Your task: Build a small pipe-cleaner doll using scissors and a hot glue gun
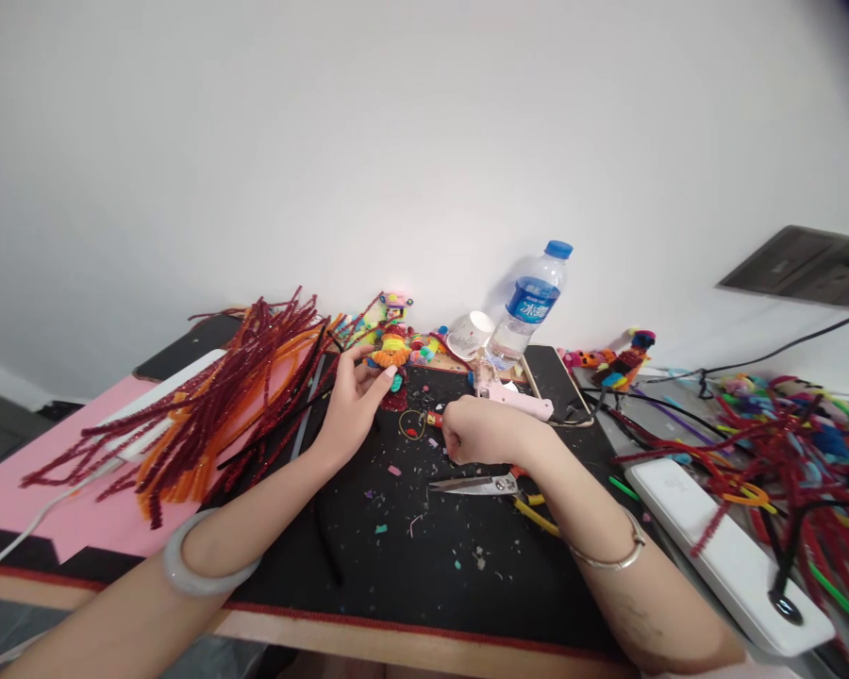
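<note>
Where left grip (352, 401) ends, orange figure (392, 353) is held.

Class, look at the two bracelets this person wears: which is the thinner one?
The right bracelet, worn on the right forearm: a slim, metallic-looking band. The left bracelet, on the left forearm, is a thick, pale ring.

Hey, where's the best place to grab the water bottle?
Probably around the blue label of the water bottle, coming from the right: it wraps the body's broad middle, while the paper cup crowds the left and the glue gun lies before the base.
</note>
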### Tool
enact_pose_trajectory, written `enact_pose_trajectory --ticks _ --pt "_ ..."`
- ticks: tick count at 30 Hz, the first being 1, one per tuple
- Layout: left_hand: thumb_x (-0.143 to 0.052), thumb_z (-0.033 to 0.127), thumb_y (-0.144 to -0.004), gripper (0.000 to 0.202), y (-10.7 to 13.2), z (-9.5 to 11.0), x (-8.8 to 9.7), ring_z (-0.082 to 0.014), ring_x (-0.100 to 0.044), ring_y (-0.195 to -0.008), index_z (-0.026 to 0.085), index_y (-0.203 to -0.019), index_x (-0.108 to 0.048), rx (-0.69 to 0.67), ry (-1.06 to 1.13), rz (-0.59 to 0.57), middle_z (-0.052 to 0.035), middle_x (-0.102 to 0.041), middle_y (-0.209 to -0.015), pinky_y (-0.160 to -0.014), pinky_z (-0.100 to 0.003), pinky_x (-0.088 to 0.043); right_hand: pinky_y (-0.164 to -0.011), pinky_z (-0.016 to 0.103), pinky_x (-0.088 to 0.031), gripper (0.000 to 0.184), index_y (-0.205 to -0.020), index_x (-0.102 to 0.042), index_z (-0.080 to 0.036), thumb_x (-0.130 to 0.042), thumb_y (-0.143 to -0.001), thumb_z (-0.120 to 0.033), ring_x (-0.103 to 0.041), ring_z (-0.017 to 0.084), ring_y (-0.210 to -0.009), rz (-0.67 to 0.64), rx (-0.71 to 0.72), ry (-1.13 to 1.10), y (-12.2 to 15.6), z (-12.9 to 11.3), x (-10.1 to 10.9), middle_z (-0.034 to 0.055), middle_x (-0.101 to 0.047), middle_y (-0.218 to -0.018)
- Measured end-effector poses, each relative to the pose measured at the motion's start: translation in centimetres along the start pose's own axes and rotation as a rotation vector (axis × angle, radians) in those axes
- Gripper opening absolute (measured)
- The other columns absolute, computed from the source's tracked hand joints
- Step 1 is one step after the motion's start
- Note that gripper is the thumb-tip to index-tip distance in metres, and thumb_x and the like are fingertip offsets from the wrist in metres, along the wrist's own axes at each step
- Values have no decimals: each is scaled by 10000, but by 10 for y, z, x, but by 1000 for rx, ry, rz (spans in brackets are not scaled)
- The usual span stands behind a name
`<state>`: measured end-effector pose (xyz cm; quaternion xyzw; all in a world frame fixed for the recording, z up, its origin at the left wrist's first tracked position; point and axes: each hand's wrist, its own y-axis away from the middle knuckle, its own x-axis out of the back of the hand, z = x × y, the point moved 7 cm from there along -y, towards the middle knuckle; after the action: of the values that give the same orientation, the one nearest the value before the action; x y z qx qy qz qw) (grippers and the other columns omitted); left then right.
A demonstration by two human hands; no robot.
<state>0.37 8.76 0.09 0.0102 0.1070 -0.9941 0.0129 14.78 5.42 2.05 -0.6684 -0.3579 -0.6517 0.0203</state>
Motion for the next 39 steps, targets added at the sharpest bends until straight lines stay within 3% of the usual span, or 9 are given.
enact_pose_trajectory --ticks 12,20,25,30,33,39 --pt "-583 336 -811 370 0 -1 -1 -147 -602 -863 225 -1117 -405 15 27 -23 -4 -592 -906 -757 -268 -467 -517 191 -388 219 -744 -729 -173 -567 -641 -68 -633 140 -629 11 55 -45 -7 8 -7 69 -720 -765" --pt "-593 348 -805 399 1 -3 -4 -138 -606 -864 213 -1125 -395 22 27 -51 -8 -587 -918 -831 -303 -465 -526 200 -372 217 -743 -722 -187 -553 -657 -82 -606 122 -607 122 66 -120 1 20 10 13 -716 -712" --pt "-603 344 -802 417 3 -2 -8 -144 -615 -887 221 -1136 -385 4 18 -99 -25 -601 -981 -813 -299 -479 -566 209 -385 202 -716 -708 -168 -541 -675 -62 -585 114 -619 310 46 -194 15 28 37 20 -700 -706" --pt "-615 338 -793 470 10 4 -12 -88 -582 -669 231 -1177 -367 -44 -117 -136 -15 -581 -952 -677 -252 -503 -573 237 -377 161 -720 -697 -154 -550 -724 -90 -532 109 -588 666 -69 -311 41 34 73 24 -644 -670" --pt "-621 323 -782 518 15 9 -15 -106 -605 -707 227 -1215 -352 -103 -189 -153 -31 -577 -973 -666 -257 -522 -557 240 -366 136 -730 -704 -148 -577 -718 -101 -490 98 -570 841 -111 -378 52 33 84 26 -619 -693" --pt "-624 282 -774 566 25 18 -23 -173 -621 -927 222 -1254 -329 -262 -341 -231 -64 -585 -1013 -729 -282 -545 -531 240 -356 123 -750 -707 -138 -593 -716 -107 -446 82 -519 907 -128 -530 55 26 84 0 -579 -609"
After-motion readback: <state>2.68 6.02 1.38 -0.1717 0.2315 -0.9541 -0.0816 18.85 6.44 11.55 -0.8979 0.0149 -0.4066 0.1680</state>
